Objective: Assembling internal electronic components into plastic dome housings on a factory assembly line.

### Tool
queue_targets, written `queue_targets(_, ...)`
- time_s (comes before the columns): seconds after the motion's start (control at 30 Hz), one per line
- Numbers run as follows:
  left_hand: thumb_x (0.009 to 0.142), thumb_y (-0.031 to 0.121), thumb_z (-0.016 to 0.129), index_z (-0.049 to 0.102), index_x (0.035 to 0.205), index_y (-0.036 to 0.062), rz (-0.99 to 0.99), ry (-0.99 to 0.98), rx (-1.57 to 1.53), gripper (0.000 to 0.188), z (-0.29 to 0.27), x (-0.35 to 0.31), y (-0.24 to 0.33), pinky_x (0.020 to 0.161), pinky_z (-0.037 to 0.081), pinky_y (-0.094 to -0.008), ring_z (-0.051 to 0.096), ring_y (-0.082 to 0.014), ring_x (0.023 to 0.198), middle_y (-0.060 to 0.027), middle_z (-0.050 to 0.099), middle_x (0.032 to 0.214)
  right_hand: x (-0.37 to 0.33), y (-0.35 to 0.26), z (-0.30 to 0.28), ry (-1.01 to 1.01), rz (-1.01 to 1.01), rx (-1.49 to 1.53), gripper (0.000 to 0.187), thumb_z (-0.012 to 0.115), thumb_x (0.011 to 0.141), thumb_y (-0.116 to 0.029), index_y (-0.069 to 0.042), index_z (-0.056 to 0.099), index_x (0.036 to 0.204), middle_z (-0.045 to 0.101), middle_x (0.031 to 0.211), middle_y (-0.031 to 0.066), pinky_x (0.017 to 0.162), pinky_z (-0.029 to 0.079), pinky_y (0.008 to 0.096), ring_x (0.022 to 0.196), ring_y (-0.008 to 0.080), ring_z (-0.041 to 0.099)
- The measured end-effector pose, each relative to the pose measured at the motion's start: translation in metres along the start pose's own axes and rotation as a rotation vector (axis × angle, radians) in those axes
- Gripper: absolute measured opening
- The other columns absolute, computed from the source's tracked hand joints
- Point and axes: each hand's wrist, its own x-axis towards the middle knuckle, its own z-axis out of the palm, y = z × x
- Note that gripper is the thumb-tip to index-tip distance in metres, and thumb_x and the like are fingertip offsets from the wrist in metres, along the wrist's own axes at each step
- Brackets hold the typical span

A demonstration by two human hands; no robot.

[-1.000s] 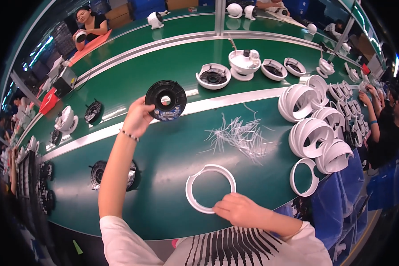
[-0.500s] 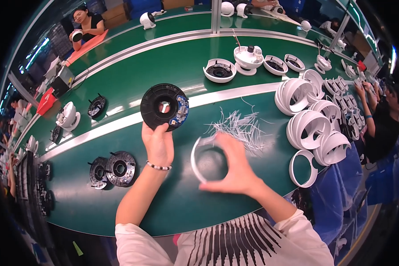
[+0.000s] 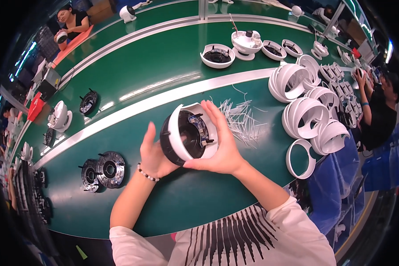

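In front of me, my right hand point(image 3: 226, 148) grips a white plastic ring point(image 3: 176, 133), its thumb at the lower edge and its fingers at the top. A round black plastic plate point(image 3: 184, 137) with a blue curved circuit board point(image 3: 198, 126) shows through the ring. At the left, the plate bulges out past the ring's rim. My left hand point(image 3: 157, 155) supports the plate from the left and below. Its thumb points up, apart from the plate, and its other fingers are partly hidden behind the parts. Whether the plate is fully seated in the ring I cannot tell.
Two black plates point(image 3: 111, 170) lie at the left of the green table. Thin white strips point(image 3: 241, 122) are heaped beyond my right hand. Several white rings point(image 3: 301, 158) stand stacked at the right. Farther back are white housings point(image 3: 246, 44). Co-workers sit at the far left and right.
My right hand has brought the white ring left to the black plate, and the two now overlap. The left hand has lowered and tilted the plate toward the ring. The view has shifted slightly.
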Motion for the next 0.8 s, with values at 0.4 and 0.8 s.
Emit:
queue_targets(0.4, 0.087, 0.039, 0.029, 0.046, 0.115, 0.0055, 0.154, 0.253, -0.002, 0.047, -0.011, 0.017, -0.017, 0.085, 0.044, -0.0350, 0.052, -0.0212, 0.098, -0.0100, 0.052, 0.110, 0.000, -0.001, 0.004, -0.049, -0.128, -0.287, 0.111, 0.082, 0.044, -0.035, 0.001, 0.021, 0.129, 0.026, 0.131, 0.0217, 0.097, 0.029, 0.0398, 0.118, 0.0317, 0.032)
queue_targets(0.8, 0.087, 0.040, 0.028, 0.046, 0.115, 0.0055, 0.188, 0.240, 0.007, 0.048, -0.020, 0.010, -0.019, 0.085, 0.044, -0.0353, 0.052, -0.0215, 0.099, -0.0105, 0.052, 0.111, 0.003, -0.003, 0.006, -0.096, -0.268, -0.271, 0.100, 0.082, 0.043, -0.033, -0.003, 0.031, 0.123, 0.028, 0.130, 0.0250, 0.095, 0.026, 0.0470, 0.119, 0.0393, 0.028)
